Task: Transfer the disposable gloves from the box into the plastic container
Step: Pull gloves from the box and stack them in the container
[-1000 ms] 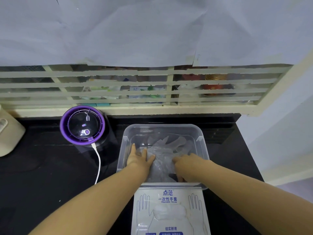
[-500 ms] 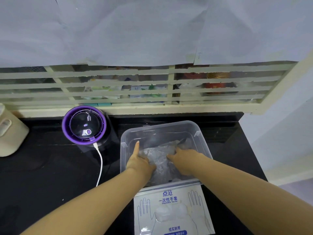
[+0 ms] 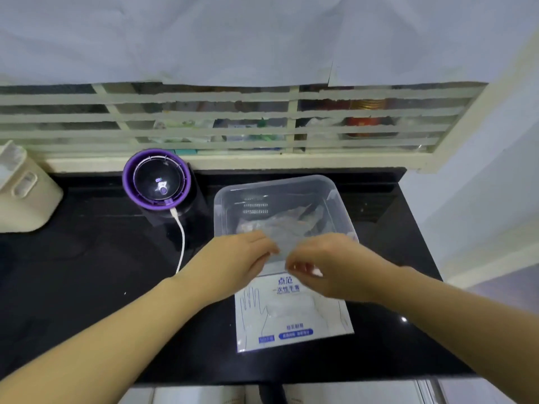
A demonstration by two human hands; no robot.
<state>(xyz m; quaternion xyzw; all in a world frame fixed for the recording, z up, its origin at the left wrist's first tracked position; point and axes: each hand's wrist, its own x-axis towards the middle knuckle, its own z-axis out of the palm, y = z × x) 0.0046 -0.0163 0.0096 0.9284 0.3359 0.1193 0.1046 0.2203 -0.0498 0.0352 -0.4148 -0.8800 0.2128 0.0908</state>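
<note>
Clear disposable gloves [image 3: 280,225] lie in clear rectangular plastic container [image 3: 230,205]. Left hand [image 3: 248,255], right hand [image 3: 329,263]: fingers curled, hold unclear, over near rim. Pinch next bunch from white printed box [image 3: 291,316], pull slow.

Motion blur smears the left hand [image 3: 245,255] and right hand [image 3: 329,263], so their grip is unclear. They hide the near rim of the plastic container [image 3: 221,211]. The left edge crops a cream canister [image 3: 23,196].
</note>
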